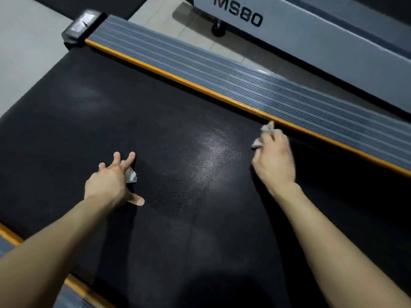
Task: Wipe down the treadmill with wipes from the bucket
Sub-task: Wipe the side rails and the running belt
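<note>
Filling most of the view, the treadmill belt (178, 103) is seen as a black textured surface with a pale sheen near its middle. At about 8 o'clock from that sheen, a white wipe (130, 174) is pressed onto the belt beneath the left hand (111, 181). The fingers of this hand are spread and nearly straight, with the thumb splayed toward 4 o'clock. The wipe is pinned under palm and fingers, not gripped.

At 3 o'clock from the sheen, a crumpled wipe (264, 133) is held in the right hand (275, 158). The fingers are curled round it, and its loose end sticks out toward 11 o'clock. That end lies just beside the orange strip (178, 80); whether they touch cannot be told.

The orange strip edges the belt from 10 o'clock down to 4 o'clock. Beyond it, a grey ribbed side rail (222, 70) runs parallel and is capped at its 11 o'clock end by a dark end cap (80, 25). A second orange strip (9, 235) shows at 8 o'clock along the near edge.

At 1 o'clock, a neighbouring machine (311, 30) lettered "MS80" stands on a pale tiled floor (22, 45).
</note>
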### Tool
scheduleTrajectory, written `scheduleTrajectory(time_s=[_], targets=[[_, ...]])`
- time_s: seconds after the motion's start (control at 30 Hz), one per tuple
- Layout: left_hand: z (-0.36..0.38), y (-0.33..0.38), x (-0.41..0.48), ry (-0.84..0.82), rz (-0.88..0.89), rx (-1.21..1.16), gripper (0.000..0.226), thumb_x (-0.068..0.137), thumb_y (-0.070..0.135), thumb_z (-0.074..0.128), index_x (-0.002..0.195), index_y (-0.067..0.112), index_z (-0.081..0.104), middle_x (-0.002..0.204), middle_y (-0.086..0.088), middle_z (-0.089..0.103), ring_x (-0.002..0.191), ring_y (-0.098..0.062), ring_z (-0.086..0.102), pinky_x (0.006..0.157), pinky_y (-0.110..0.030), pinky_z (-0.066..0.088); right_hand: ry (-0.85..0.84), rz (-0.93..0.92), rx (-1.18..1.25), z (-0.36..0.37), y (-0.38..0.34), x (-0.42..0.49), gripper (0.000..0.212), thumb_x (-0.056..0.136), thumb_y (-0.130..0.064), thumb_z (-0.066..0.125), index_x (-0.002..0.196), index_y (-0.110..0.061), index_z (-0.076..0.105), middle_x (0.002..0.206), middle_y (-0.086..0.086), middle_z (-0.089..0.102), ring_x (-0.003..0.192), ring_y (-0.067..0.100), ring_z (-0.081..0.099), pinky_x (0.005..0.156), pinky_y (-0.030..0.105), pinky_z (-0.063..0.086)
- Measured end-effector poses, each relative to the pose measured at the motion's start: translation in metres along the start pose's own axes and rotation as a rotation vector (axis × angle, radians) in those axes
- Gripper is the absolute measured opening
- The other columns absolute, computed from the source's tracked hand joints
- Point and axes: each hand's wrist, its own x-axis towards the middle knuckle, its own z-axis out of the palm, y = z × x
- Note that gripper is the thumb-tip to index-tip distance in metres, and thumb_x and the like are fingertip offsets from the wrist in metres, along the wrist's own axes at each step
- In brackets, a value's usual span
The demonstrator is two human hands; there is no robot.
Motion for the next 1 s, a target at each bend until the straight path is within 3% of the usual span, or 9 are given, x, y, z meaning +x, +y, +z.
scheduleTrajectory(time_s=[0.13,0.23,0.33,0.4,0.5,0.7,0.8,0.87,1.0], targets=[[-0.006,0.009,-0.011,0.040,-0.029,-0.073,0.153,0.048,0.056,0.105,0.169,0.045,0.012,0.165,0.005,0.027,0.141,-0.036,0.045,0.094,-0.053,0.055,0.073,0.187,-0.057,-0.021,0.044,-0.026,0.040,0.093,-0.007,0.049,0.130,0.000,0.061,0.128,0.024,0.054,0.113,0.041,0.055,0.096,0.051,0.055],[-0.001,0.018,-0.036,0.123,-0.047,-0.216,0.117,0.062,0.036,0.104,0.162,0.036,0.043,0.161,-0.002,0.050,0.137,-0.034,0.057,0.099,-0.048,0.054,-0.102,-0.133,-0.041,-0.017,-0.025,-0.040,0.030,0.096,-0.006,0.051,0.121,-0.011,0.065,0.126,0.015,0.057,0.118,0.035,0.056,0.093,0.033,0.041],[0.013,0.023,-0.066,0.235,-0.027,-0.244,0.060,0.085,0.033,0.086,0.142,0.033,0.067,0.139,-0.004,0.070,0.117,-0.035,0.069,0.090,-0.043,0.057,-0.398,-0.630,-0.003,-0.011,-0.116,-0.101,0.026,0.100,-0.026,0.054,0.115,-0.020,0.074,0.119,0.008,0.063,0.118,0.032,0.055,0.096,0.044,0.042],[0.020,0.030,-0.083,0.259,0.017,-0.216,0.040,0.093,0.036,0.073,0.133,0.035,0.072,0.136,0.002,0.072,0.112,-0.034,0.071,0.086,-0.041,0.057,-0.427,-0.699,0.066,0.000,-0.134,-0.130,0.030,0.099,-0.033,0.064,0.119,-0.012,0.073,0.126,0.009,0.061,0.123,0.030,0.057,0.097,0.043,0.054],[0.026,0.041,-0.098,0.212,0.115,-0.190,0.020,0.096,0.037,0.064,0.113,0.042,0.074,0.131,0.018,0.070,0.105,-0.026,0.071,0.079,-0.037,0.055,-0.247,-0.579,0.072,-0.004,-0.088,-0.108,0.019,0.095,-0.009,0.065,0.111,-0.020,0.065,0.117,0.005,0.049,0.093,0.024,0.066,0.077,0.041,0.062],[0.039,0.064,-0.106,-0.057,0.202,-0.067,0.119,0.072,0.026,0.094,0.169,0.034,0.025,0.177,0.004,0.021,0.160,-0.024,0.030,0.116,-0.041,0.048,-0.040,-0.002,-0.231,-0.028,0.088,-0.013,0.054,0.094,-0.016,0.016,0.129,-0.003,0.055,0.123,0.018,0.049,0.106,0.034,0.050,0.083,0.041,0.050],[0.049,0.071,-0.111,-0.073,0.171,0.007,0.135,0.073,0.031,0.097,0.172,0.032,0.005,0.180,0.001,0.002,0.165,-0.028,0.014,0.119,-0.041,0.045,-0.090,0.139,-0.066,-0.040,0.036,-0.043,0.035,0.094,-0.012,0.051,0.127,-0.004,0.057,0.126,0.020,0.052,0.109,0.035,0.056,0.077,0.030,0.041],[0.051,0.071,-0.110,-0.063,0.161,0.013,0.135,0.075,0.032,0.097,0.171,0.033,0.003,0.180,0.000,-0.001,0.166,-0.027,0.011,0.119,-0.041,0.044,-0.236,0.009,0.099,-0.037,-0.034,-0.086,0.035,0.089,-0.008,0.063,0.123,-0.003,0.055,0.116,0.019,0.057,0.097,0.032,0.062,0.074,0.035,0.046],[0.051,0.066,-0.108,-0.060,0.163,0.016,0.133,0.077,0.032,0.096,0.171,0.035,0.003,0.180,0.000,-0.001,0.166,-0.025,0.009,0.122,-0.040,0.039,-0.597,-0.721,0.113,-0.026,-0.118,-0.163,0.038,0.094,-0.003,0.057,0.132,-0.002,0.060,0.132,0.024,0.049,0.105,0.034,0.064,0.085,0.043,0.056]])
